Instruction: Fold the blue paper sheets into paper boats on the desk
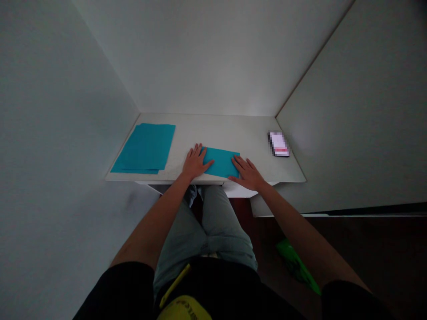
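A blue sheet of paper (221, 162), smaller than the sheets at the left and perhaps folded, lies flat near the front edge of the white desk. On its left end rests my left hand (195, 162), palm down with the fingers spread. My right hand (247, 173) lies flat over the opposite end, its fingers stretched out across the paper's right edge. Neither hand grips anything. The parts of the paper beneath my fingers are hidden.
Several larger blue sheets (147, 146) are stacked on the desk's left side. A phone with a blurred screen (279, 144) lies at the right. Walls border the white desk (213, 122) at the back and both sides. Something bright green (296, 264) is on the dark floor.
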`<state>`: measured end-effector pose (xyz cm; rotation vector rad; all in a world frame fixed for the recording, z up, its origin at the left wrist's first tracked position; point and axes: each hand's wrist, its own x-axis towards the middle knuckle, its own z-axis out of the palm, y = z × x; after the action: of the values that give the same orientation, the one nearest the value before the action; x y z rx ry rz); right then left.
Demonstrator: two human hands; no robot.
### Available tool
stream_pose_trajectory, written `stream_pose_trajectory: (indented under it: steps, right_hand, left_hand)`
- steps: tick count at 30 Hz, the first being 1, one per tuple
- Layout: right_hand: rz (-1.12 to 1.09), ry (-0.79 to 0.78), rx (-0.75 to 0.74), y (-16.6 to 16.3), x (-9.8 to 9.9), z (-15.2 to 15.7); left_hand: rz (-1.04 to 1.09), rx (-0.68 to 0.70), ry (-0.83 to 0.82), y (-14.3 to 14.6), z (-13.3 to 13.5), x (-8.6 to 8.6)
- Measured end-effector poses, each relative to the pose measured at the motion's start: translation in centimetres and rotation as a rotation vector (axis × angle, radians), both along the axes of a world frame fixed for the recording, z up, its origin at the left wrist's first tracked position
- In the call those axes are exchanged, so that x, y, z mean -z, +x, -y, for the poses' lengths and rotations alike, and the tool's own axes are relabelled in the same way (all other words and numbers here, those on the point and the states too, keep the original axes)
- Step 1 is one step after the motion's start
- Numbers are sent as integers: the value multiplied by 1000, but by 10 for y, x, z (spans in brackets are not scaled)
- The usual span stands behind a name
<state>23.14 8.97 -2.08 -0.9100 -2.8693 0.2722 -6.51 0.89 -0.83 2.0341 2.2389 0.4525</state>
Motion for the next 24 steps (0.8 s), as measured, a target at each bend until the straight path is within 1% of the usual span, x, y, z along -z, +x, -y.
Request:
stream_pose_trajectory:
  steps: [3, 6, 11, 13, 15, 18, 20, 24]
  right_hand:
    - [-25, 9, -60, 10, -3, 8]
    - [-87, 13, -50, 14, -4, 13]
    - [-169, -10, 27, 10, -5, 11]
    - [-185, -34, 97, 4, -6, 8]
    - [-191, -48, 206, -6, -5, 6]
    - [-215, -17, 354, -26, -4, 8]
    - [-262, 24, 392, -39, -3, 12]
    - [-306, 100, 402, -57, -8, 20]
  left_hand:
    - [50, 88, 53, -4, 4, -2]
    - [86, 169, 74, -3, 10, -3]
    - [81, 173, 60, 3, 18, -4]
    - [53, 182, 54, 5, 20, -3]
    - [31, 193, 44, 5, 20, -3]
    - [21, 194, 37, 5, 21, -3]
    - [24, 192, 36, 5, 21, -4]
    - [21, 185, 38, 6, 21, -6]
